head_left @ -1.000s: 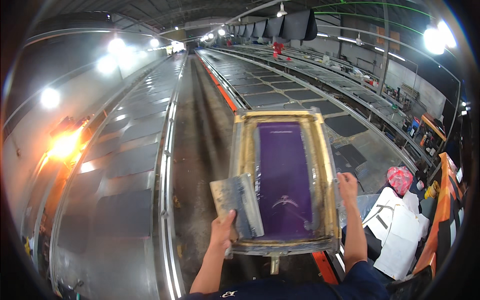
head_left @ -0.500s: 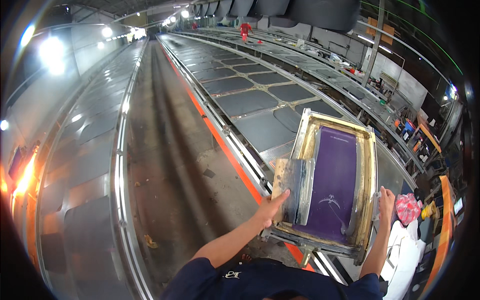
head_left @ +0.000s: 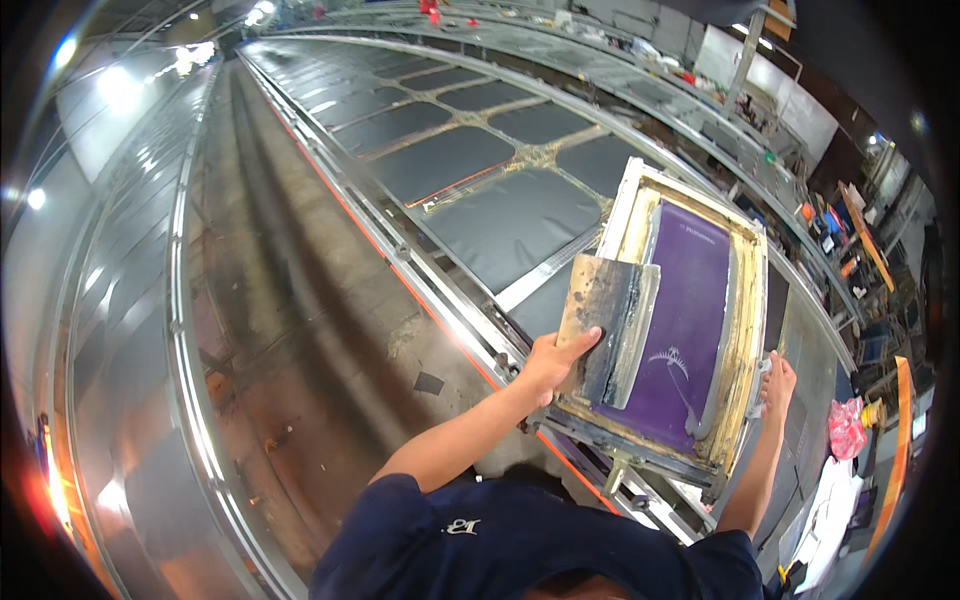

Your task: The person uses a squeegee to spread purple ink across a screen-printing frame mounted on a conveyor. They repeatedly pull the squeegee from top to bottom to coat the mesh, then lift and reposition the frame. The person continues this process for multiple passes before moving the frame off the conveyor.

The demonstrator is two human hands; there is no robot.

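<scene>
My left hand (head_left: 558,364) grips a wide squeegee (head_left: 590,300) by its stained wooden back, thumb on top. The squeegee's dark, smeared blade side lies over the left part of a screen printing frame (head_left: 752,290). Inside the frame is a purple mesh (head_left: 690,320) with a pale fan-shaped design and a grey streak of ink. At the frame's right edge my right hand (head_left: 778,383) is closed; a small greyish piece shows by its fingers, too little to name. A metal bracket (head_left: 618,475) sticks out from the frame's near end.
The frame is over a long printing table with dark panels (head_left: 520,220) and a metal rail (head_left: 440,290) along its left side. Another long table (head_left: 150,380) runs at the left, past the aisle floor (head_left: 300,340). A bright flame-like glow (head_left: 58,480) shows far left; a pink bundle (head_left: 846,428) lies right.
The view has tipped downward and shifted, so the far tables and the distant person in red sit higher. Both hands keep their hold; the squeegee has moved slightly up along the frame.
</scene>
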